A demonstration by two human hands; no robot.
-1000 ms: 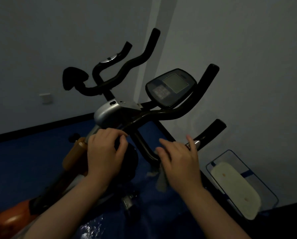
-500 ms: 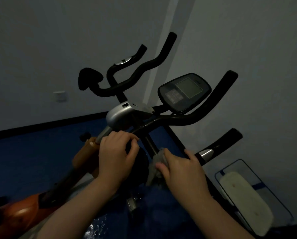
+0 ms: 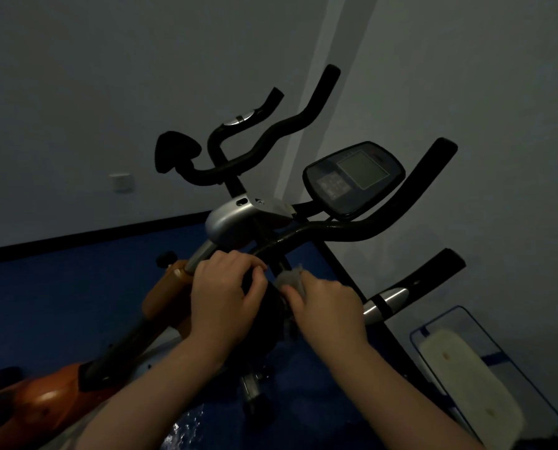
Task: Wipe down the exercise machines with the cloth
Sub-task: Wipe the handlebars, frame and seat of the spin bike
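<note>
An exercise bike (image 3: 229, 222) with an orange frame, a silver head cover and black handlebars stands in a dim room corner. Its console (image 3: 352, 180) faces me at the upper right. My left hand (image 3: 222, 297) is curled round a dark round part just below the handlebar junction. My right hand (image 3: 326, 311) holds a small grey cloth (image 3: 289, 277) against the black bar under the junction. Only the cloth's top edge shows above my fingers.
Grey walls close in behind and to the right of the bike. A wall socket (image 3: 121, 182) sits low on the left wall. The floor (image 3: 60, 303) is blue. A blue-framed tray with a pale pad (image 3: 472, 381) leans at the lower right.
My right hand with the cloth has moved left and up along the bar toward the junction, close to my left hand. My left hand has kept its hold. The view has shifted.
</note>
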